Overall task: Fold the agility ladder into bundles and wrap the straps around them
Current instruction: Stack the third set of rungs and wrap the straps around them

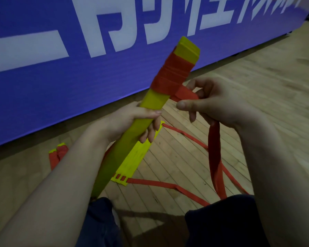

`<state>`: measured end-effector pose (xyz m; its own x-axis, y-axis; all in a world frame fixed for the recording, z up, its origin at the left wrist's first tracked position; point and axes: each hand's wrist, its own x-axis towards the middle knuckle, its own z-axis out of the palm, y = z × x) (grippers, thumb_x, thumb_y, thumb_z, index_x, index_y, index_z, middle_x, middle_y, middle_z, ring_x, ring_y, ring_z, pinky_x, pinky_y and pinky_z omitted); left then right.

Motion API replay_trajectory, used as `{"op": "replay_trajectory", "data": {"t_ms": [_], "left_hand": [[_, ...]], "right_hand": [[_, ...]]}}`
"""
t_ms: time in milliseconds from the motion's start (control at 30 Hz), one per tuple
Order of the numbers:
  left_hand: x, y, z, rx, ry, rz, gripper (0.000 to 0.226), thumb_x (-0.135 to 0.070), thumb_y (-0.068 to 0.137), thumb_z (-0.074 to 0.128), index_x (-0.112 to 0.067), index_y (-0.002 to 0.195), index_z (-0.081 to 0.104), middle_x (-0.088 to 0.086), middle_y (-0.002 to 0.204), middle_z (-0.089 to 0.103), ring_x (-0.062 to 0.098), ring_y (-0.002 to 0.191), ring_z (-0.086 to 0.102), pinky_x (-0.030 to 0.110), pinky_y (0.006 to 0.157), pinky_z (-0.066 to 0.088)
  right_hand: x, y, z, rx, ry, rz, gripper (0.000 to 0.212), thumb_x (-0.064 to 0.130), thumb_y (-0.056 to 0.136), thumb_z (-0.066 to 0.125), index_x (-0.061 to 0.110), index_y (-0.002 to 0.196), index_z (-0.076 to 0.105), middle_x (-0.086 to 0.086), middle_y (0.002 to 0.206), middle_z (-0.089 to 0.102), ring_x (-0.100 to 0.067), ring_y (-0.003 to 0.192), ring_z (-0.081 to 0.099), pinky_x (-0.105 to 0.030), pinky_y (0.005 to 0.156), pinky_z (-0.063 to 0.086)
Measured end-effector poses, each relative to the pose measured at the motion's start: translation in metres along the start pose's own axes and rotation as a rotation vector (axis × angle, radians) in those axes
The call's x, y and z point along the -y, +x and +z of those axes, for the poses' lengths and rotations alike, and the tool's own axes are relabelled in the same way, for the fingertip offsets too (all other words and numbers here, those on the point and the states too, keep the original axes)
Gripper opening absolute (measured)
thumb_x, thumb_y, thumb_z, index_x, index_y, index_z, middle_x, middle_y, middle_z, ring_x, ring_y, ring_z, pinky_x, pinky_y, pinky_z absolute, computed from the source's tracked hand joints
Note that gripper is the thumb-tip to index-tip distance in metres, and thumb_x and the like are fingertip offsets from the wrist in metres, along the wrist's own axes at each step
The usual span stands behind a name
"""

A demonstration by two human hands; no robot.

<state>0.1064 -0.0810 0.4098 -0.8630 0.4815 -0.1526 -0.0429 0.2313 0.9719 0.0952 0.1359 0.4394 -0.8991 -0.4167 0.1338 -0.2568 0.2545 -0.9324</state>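
Two hands: both yours, both busy, raised in front of you over the wooden floor (257, 77).
Left hand (132, 120): fingers and thumb are curled tight round the yellow rung bundle (155, 98), a little above its middle. You hold it tilted, with the top end leaning away from you and to the right, toward the blue banner (61, 77).
Right hand (219, 102): thumb and fingers pinch the red strap (214, 148) just beside the bundle, right where it comes off the wrapping. The other fingers are loosely bent.
Wrapping (169, 73): several turns of red strap sit wound round the upper part of the bundle. They stop just short of the top, so the yellow rung ends poke out above.
Loose tail: from under your right palm the strap drops in a long doubled loop, down toward your right knee.
Bundle's bottom end: it's low by your left knee, and I cannot tell whether it touches the floor or your leg.
On the floor: a flat stack of yellow rungs (134, 157) lies under the held bundle, between your knees and the banner. Red floor straps (159, 183) run from its slotted ends off to the right.
Far left: a small wrapped bundle (58, 155), red with yellow tips, lies near the banner's foot, partly hidden by your left forearm.
Banner: blue with big white characters, standing along the edge of the floor.
Knees: dark trousers (221, 225) show at the bottom edge.
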Motion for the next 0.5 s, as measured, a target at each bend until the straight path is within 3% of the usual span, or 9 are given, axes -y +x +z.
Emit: {"op": "replay_trajectory", "data": {"t_ms": [167, 333, 500], "left_hand": [[0.001, 0.002, -0.004, -0.070, -0.006, 0.021, 0.033, -0.033, 0.079, 0.055, -0.001, 0.072, 0.060, 0.018, 0.056, 0.060, 0.019, 0.040, 0.050, 0.021, 0.045, 0.041], [0.000, 0.002, -0.003, -0.118, 0.007, 0.013, 0.035, -0.036, 0.077, 0.057, -0.001, 0.072, 0.060, 0.018, 0.055, 0.060, 0.020, 0.040, 0.050, 0.025, 0.047, 0.040], [0.000, 0.002, -0.012, -0.219, 0.010, 0.026, 0.033, -0.037, 0.077, 0.059, -0.005, 0.067, 0.065, 0.017, 0.053, 0.060, 0.019, 0.040, 0.049, 0.022, 0.043, 0.040]], "right_hand": [[-0.003, 0.002, 0.000, 0.045, 0.062, 0.029, 0.033, 0.023, 0.073, 0.072, -0.005, 0.079, 0.055, -0.016, 0.062, 0.069, -0.017, 0.033, 0.051, -0.022, 0.034, 0.038], [-0.009, 0.002, -0.002, 0.092, 0.117, 0.075, 0.041, 0.025, 0.074, 0.069, -0.012, 0.090, 0.065, -0.020, 0.082, 0.073, -0.025, 0.055, 0.068, -0.031, 0.052, 0.058], [-0.010, -0.002, -0.007, 0.090, 0.135, 0.090, 0.026, 0.019, 0.070, 0.071, -0.003, 0.083, 0.065, -0.017, 0.068, 0.071, -0.021, 0.050, 0.065, -0.028, 0.051, 0.056]]}}
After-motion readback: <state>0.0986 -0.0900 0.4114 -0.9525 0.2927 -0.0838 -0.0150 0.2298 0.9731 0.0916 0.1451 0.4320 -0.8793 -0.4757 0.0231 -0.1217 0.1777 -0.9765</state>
